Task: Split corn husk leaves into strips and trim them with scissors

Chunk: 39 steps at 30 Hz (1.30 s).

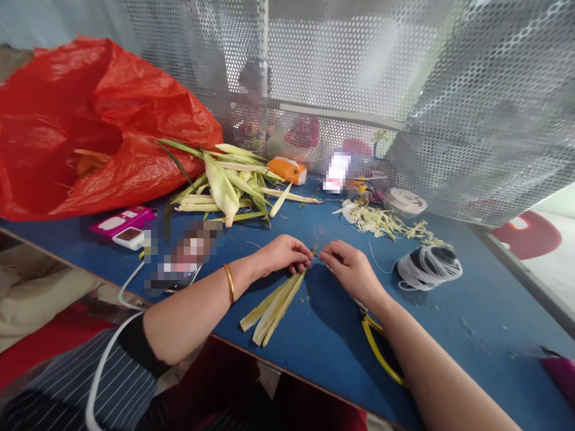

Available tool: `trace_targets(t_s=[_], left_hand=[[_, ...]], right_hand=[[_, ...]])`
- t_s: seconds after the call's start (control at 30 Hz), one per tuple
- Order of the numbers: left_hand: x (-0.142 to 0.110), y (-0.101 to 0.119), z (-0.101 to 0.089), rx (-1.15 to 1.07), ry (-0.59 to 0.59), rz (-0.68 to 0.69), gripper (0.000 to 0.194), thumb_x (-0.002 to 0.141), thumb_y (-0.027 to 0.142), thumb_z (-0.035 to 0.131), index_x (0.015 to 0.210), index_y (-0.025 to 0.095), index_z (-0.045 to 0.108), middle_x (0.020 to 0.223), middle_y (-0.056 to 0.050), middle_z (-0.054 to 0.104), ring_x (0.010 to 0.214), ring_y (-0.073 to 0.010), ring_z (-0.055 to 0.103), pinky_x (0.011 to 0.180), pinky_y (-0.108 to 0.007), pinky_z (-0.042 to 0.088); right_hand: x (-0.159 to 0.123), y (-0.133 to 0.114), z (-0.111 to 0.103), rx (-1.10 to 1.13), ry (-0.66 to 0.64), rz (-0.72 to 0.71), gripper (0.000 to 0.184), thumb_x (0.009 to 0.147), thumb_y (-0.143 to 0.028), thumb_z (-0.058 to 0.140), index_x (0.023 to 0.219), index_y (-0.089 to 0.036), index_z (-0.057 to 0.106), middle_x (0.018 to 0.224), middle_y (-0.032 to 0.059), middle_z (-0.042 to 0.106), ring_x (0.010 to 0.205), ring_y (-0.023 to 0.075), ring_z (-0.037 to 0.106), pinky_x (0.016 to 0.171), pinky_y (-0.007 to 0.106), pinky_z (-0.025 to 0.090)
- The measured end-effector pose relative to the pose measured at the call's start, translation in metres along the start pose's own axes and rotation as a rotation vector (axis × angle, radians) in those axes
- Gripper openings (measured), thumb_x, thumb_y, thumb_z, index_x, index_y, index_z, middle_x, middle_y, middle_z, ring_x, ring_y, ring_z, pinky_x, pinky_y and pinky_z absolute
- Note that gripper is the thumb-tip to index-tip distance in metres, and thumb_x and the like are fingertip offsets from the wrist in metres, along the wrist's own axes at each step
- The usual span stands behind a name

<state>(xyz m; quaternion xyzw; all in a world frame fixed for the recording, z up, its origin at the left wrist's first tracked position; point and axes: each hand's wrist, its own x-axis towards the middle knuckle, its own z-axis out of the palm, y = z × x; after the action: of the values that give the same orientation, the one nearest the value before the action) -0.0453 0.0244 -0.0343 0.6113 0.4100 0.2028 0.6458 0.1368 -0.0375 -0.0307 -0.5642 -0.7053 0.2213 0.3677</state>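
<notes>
My left hand [287, 254] is closed around the gathered top of a few pale corn husk strips [278, 308], whose loose ends fan out toward the table's front edge. Close by on the right, my right hand [344, 260] has its thumb and fingers pinched together near that gathered end. What it holds is too small to make out. A thin white thread [378, 258] lies on the table beyond my right hand. Partly hidden beneath my right forearm is a yellow-handled tool [380, 356]. A spool of white thread [429, 267] lies to the right.
A heap of corn husks [224, 185] spills beside a big red plastic bag [103, 131] at the left. Husk scraps [381, 220], an orange packet [287, 170] and a lit phone [336, 172] sit at the back of the blue table [485, 335]. Perforated metal mesh [332, 66] rises behind.
</notes>
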Motion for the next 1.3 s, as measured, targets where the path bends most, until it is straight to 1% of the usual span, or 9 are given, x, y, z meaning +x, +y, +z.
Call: trace_targets(t_s=[0.1, 0.2, 0.27, 0.33, 0.43, 0.6, 0.8, 1.0, 1.3], left_hand=[[0.0, 0.001, 0.003, 0.027, 0.025, -0.017, 0.008, 0.072, 0.013, 0.068, 0.08, 0.012, 0.07, 0.07, -0.003, 0.07, 0.058, -0.0094, 0.061, 0.048, -0.019, 0.045], [0.001, -0.001, 0.007, 0.068, 0.035, 0.006, 0.01, 0.072, 0.012, 0.066, 0.081, 0.013, 0.07, 0.06, 0.0, 0.065, 0.054, -0.0092, 0.059, 0.047, -0.019, 0.045], [0.003, -0.004, 0.009, 0.109, 0.049, 0.038, 0.007, 0.073, 0.015, 0.066, 0.08, 0.014, 0.069, 0.055, 0.002, 0.062, 0.049, -0.0085, 0.056, 0.046, -0.019, 0.045], [0.003, -0.006, 0.011, 0.142, 0.076, 0.067, 0.006, 0.075, 0.02, 0.065, 0.074, 0.014, 0.066, 0.053, 0.003, 0.059, 0.047, -0.0084, 0.054, 0.046, -0.019, 0.044], [0.003, -0.007, 0.012, 0.123, 0.096, 0.089, 0.011, 0.077, 0.024, 0.063, 0.071, 0.015, 0.061, 0.056, 0.002, 0.06, 0.05, -0.0101, 0.057, 0.044, -0.019, 0.042], [0.003, -0.01, 0.009, 0.067, 0.05, 0.141, 0.014, 0.077, 0.029, 0.062, 0.079, 0.016, 0.059, 0.06, 0.003, 0.059, 0.055, -0.011, 0.058, 0.044, -0.019, 0.04], [0.005, -0.01, 0.008, 0.016, 0.02, 0.132, 0.017, 0.077, 0.03, 0.065, 0.083, 0.016, 0.059, 0.068, 0.001, 0.063, 0.058, -0.0092, 0.059, 0.043, -0.016, 0.039], [0.007, -0.006, 0.008, -0.013, 0.075, 0.068, 0.016, 0.079, 0.028, 0.066, 0.08, 0.015, 0.056, 0.071, -0.001, 0.067, 0.054, -0.0081, 0.058, 0.041, -0.016, 0.038], [0.008, -0.007, 0.002, -0.068, 0.088, 0.087, 0.021, 0.065, 0.027, 0.075, 0.076, 0.015, 0.061, 0.063, 0.002, 0.061, 0.057, -0.01, 0.059, 0.043, -0.017, 0.038]], right_hand=[[0.002, 0.002, 0.002, 0.157, -0.016, 0.18, 0.031, 0.086, -0.04, 0.055, 0.061, -0.021, 0.053, 0.049, -0.0051, 0.048, 0.045, 0.0109, 0.042, 0.046, 0.023, 0.033], [0.003, 0.003, 0.006, 0.305, -0.042, 0.224, 0.03, 0.084, -0.043, 0.058, 0.064, -0.02, 0.056, 0.051, -0.0036, 0.053, 0.044, 0.0109, 0.047, 0.045, 0.023, 0.036], [0.004, 0.003, 0.009, 0.384, -0.069, 0.205, 0.027, 0.084, -0.043, 0.059, 0.072, -0.019, 0.061, 0.059, -0.0008, 0.061, 0.052, 0.0131, 0.056, 0.051, 0.024, 0.043], [0.005, 0.005, 0.01, 0.436, -0.061, 0.158, 0.023, 0.084, -0.04, 0.058, 0.091, -0.019, 0.066, 0.078, 0.0035, 0.07, 0.07, 0.0166, 0.065, 0.064, 0.028, 0.051], [0.005, 0.009, 0.009, 0.345, 0.034, 0.071, 0.035, 0.084, -0.033, 0.058, 0.117, -0.022, 0.062, 0.1, 0.0063, 0.072, 0.089, 0.0193, 0.067, 0.081, 0.034, 0.052], [0.004, 0.013, 0.007, -0.037, -0.038, -0.021, 0.016, 0.083, -0.025, 0.059, 0.091, -0.023, 0.072, 0.087, 0.0037, 0.066, 0.077, 0.0179, 0.063, 0.072, 0.03, 0.049], [0.003, 0.014, 0.01, -0.188, 0.014, -0.093, 0.012, 0.086, -0.025, 0.058, 0.08, -0.024, 0.068, 0.081, 0.0023, 0.062, 0.073, 0.0175, 0.06, 0.067, 0.028, 0.044], [0.003, 0.009, 0.01, -0.192, 0.034, -0.081, 0.016, 0.088, -0.023, 0.053, 0.073, -0.023, 0.058, 0.077, 0.0014, 0.058, 0.068, 0.0165, 0.055, 0.063, 0.028, 0.04], [0.001, 0.004, 0.009, -0.065, -0.045, -0.051, 0.015, 0.084, -0.024, 0.054, 0.07, -0.022, 0.057, 0.076, 0.0003, 0.058, 0.07, 0.0158, 0.057, 0.065, 0.027, 0.043]])
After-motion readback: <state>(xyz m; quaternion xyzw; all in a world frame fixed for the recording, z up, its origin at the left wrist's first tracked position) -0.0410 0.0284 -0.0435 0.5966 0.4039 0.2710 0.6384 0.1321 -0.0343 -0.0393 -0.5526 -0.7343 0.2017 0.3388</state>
